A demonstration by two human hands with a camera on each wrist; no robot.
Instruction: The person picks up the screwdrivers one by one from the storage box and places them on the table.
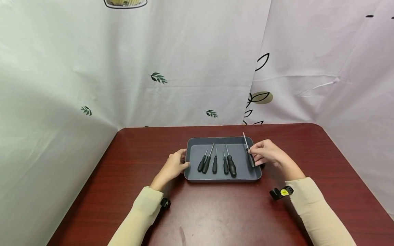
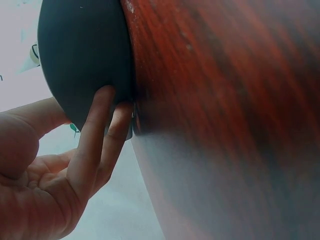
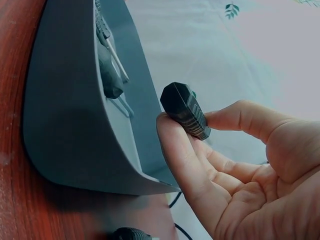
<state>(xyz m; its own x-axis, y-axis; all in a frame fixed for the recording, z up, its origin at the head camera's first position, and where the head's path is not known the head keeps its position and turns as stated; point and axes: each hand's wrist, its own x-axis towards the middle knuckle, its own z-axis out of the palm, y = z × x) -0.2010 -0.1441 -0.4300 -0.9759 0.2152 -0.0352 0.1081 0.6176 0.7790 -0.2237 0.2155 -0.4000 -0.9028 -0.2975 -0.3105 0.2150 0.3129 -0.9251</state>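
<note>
A grey rectangular tray [image 1: 246, 176] lies on the table with several black-handled screwdrivers [image 1: 231, 166] spread across its floor, shafts toward the far side. At the tray's left end, my left hand [image 1: 173, 165] holds the side wall. Its fingers [image 2: 95, 130] lie against the outer face, and the thumb reaches over the rim. Above the tray's right end, my right hand [image 1: 267, 152] pinches another screwdriver [image 1: 250, 159] by its black ribbed handle between thumb and fingers. That screwdriver's shaft points away, and its handle end [image 3: 176, 97] faces the right wrist camera.
Just outside the tray's right wall, a black handle [image 3: 131, 234] lies on the table, partly hidden by my right hand in the head view. The dark red wooden table [image 1: 215, 212] has white patterned curtains [image 1: 191, 61] behind it and at both sides.
</note>
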